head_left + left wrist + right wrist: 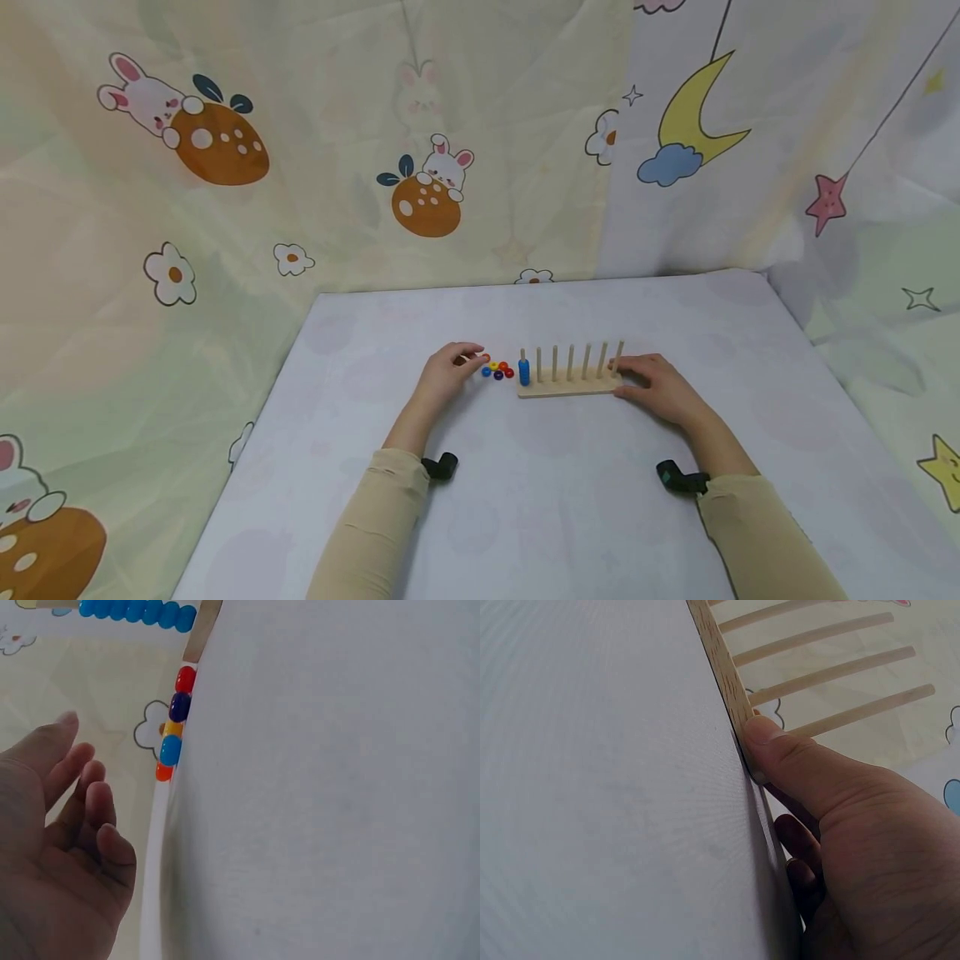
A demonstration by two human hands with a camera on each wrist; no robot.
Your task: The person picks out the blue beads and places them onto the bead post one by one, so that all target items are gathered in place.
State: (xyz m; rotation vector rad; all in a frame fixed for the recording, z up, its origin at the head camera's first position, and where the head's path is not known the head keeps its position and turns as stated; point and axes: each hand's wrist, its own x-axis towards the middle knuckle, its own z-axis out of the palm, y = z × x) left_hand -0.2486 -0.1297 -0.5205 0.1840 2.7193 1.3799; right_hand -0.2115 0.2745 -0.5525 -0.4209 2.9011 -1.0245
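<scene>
A wooden peg rack [566, 387] with a row of upright pegs stands on the table. Several blue beads [139, 612] are stacked on its leftmost peg. Just left of the rack lie loose beads: red [509, 373], yellow [494, 366], blue [486, 372] and dark blue [179, 706]. My left hand [444, 375] hovers beside them, fingers loosely bent and thumb apart from the fingertips; the left wrist view shows no bead between them. At the rack's right end, my right hand [847, 787] grips the wooden base, its thumb on the near edge and other fingers partly hidden behind.
A white cloth covers the table [525, 500]. Behind and around it hangs a printed curtain [510, 125] with rabbits, flowers, a moon and stars. Dark wrist cameras [442, 467] sit at both sleeve cuffs.
</scene>
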